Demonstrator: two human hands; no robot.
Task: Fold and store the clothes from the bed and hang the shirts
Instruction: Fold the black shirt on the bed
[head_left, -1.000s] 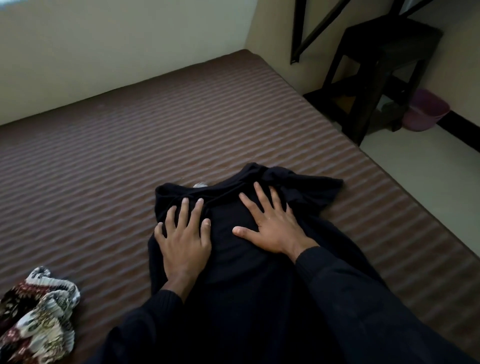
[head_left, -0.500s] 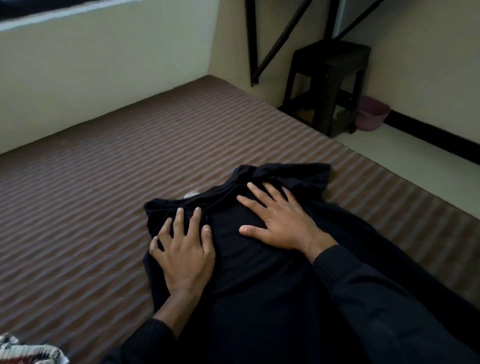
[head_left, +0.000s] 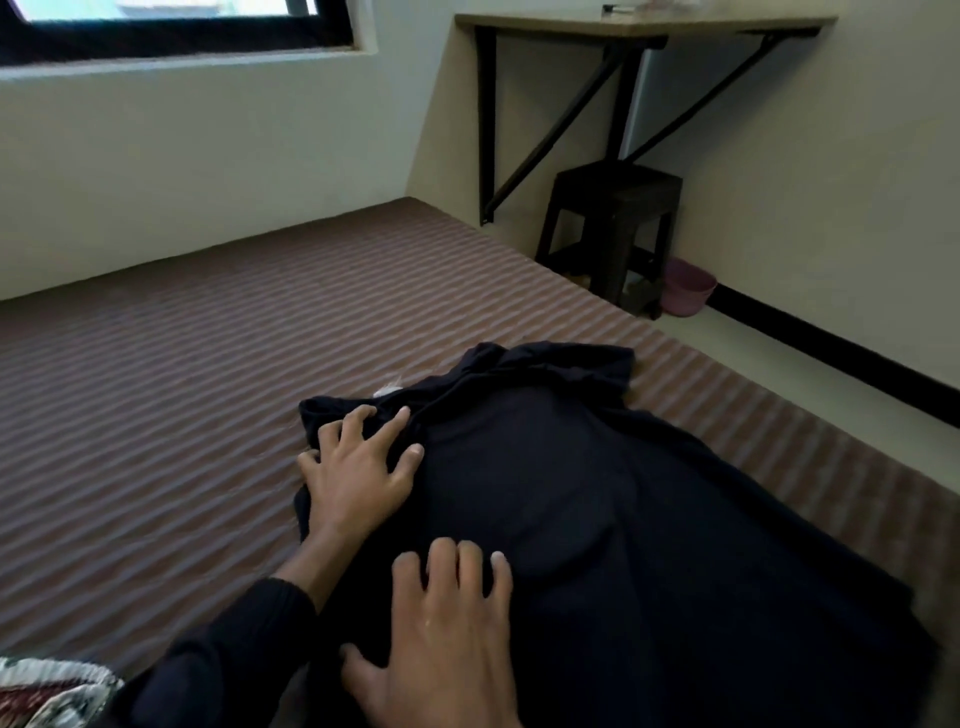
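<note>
the black shirt (head_left: 597, 509) is lying spread flat on the bed (head_left: 171, 395), its collar end pointing away toward the far wall and a small white tag showing at the neckline. the bed is wearing a brown striped cover. one shirt is lying under the hands.

the left hand (head_left: 358, 467) is resting on the shirt's left shoulder area near the collar, fingers spread wide and mostly straight, pressing the cloth down and holding nothing. a dark sleeve (head_left: 234, 644) is covering the forearm behind it. the right hand (head_left: 441, 639) is lying lower on the shirt, nearer the camera, palm down with fingers straight and close together and the thumb stretched out to the side; it too is pressing flat on the fabric rather than gripping anything.

one patterned cloth (head_left: 47, 693) in white, maroon and green is peeking in at the lower left corner, on the bed, well apart from the shirt.

beyond the bed's far corner, one dark stool (head_left: 613, 228) is standing under a wall-mounted shelf (head_left: 644, 23) held by black brackets, and one purple bucket (head_left: 688, 293) is sitting just beside the stool on the floor. one window (head_left: 171, 26) is showing at the upper left.
</note>
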